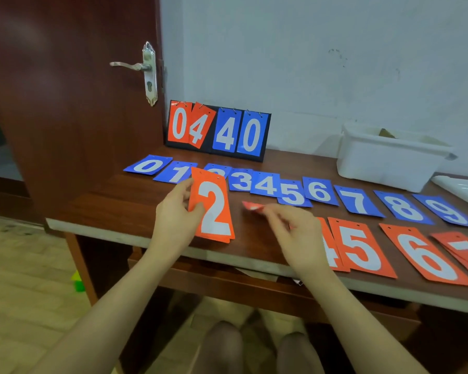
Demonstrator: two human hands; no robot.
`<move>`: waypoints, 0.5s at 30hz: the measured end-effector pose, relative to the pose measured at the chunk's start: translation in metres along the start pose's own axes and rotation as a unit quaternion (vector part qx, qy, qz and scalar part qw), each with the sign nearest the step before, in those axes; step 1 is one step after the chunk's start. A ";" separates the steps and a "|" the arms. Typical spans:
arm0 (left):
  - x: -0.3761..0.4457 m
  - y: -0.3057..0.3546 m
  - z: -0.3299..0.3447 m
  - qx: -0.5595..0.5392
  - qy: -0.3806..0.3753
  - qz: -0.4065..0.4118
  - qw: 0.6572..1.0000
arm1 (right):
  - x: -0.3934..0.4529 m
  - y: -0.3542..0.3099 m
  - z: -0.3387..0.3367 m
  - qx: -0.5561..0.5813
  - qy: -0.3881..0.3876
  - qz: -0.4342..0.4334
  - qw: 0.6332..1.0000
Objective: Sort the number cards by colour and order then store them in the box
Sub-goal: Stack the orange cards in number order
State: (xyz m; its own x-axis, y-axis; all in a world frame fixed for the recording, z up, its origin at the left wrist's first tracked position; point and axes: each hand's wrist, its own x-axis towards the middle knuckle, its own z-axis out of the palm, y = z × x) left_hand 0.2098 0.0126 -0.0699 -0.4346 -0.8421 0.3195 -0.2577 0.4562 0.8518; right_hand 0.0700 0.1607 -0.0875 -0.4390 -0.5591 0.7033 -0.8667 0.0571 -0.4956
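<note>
Orange 2 stack [214, 209] is gripped by the left hand [174, 211] above the worktop [135, 190], covering blue 2 [218, 170]. A blurred orange card [250, 206] is pinched by the right hand [295, 233]; digit unreadable. Orange 4 [330, 249] partly hidden; white box [389, 160] at rear right.

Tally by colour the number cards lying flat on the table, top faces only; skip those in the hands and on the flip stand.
Blue cards: 10 (0 to 9; the 2 partly covered)
Orange cards: 4 (4, 5, 6, 7; more lie under the 7)
Total: 14
Skipped: orange 2 card in left hand, blurred orange card in right hand.
</note>
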 end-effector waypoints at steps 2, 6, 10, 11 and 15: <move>-0.005 0.004 0.002 -0.002 -0.015 0.000 1.000 | 0.003 -0.007 0.002 0.029 0.124 -0.013 0.992; -0.012 0.018 0.014 -0.105 -0.042 -0.012 0.994 | 0.004 -0.008 0.008 0.001 0.024 -0.142 0.989; -0.012 0.029 0.030 -0.192 -0.066 -0.050 0.978 | -0.001 0.003 0.001 0.041 -0.102 -0.116 0.987; -0.012 0.030 0.034 -0.199 -0.080 -0.046 0.976 | -0.002 0.006 -0.004 0.047 -0.119 -0.107 0.986; -0.009 0.031 0.052 -0.166 -0.109 -0.033 0.980 | 0.000 0.016 -0.021 0.028 -0.172 -0.082 0.981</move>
State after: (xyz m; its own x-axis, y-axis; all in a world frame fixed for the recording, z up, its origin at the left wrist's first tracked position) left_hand 0.1607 0.0494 -0.0676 -0.6098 -0.7687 0.1927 -0.0133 0.2531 0.9674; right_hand 0.0510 0.1790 -0.0851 -0.1798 -0.8039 0.5669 -0.9002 -0.0979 -0.4244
